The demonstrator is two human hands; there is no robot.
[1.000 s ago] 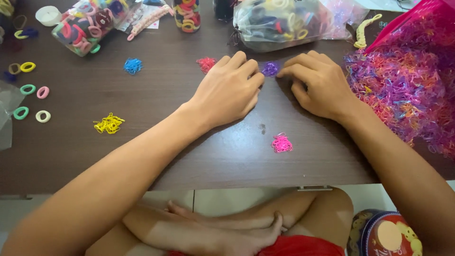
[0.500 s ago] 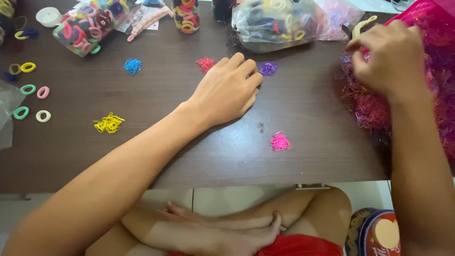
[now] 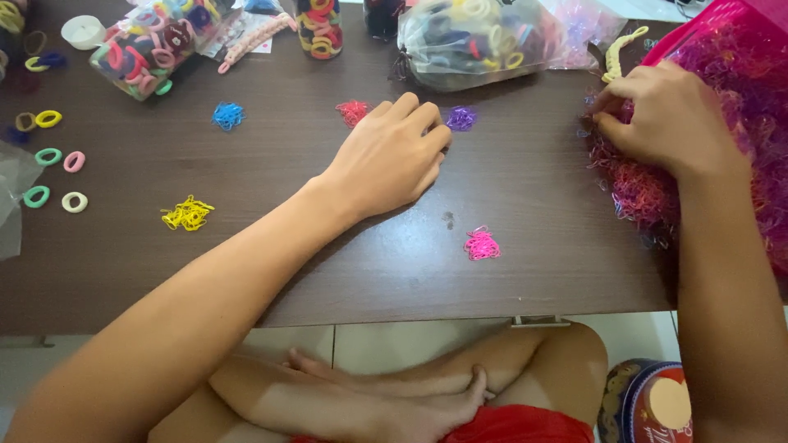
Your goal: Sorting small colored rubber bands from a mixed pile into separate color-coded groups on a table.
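The right hand point(image 3: 665, 115) is pinching into the big heap of pink and purple bands point(image 3: 730, 164) at the table's right edge; the pinch may hold one band, but I cannot tell. It could drag out a clump, because the bands are tangled. The left hand point(image 3: 394, 156) lies flat, fingers together, beside the purple pile point(image 3: 461, 119) and could smear it. Red point(image 3: 353, 111), blue point(image 3: 228, 115), yellow point(image 3: 187, 213) and pink piles point(image 3: 482, 244) sit apart, and the bulging bag point(image 3: 476, 41) crowds the purple one

Soft even daylight, faint shadows, sharp focus, no glare
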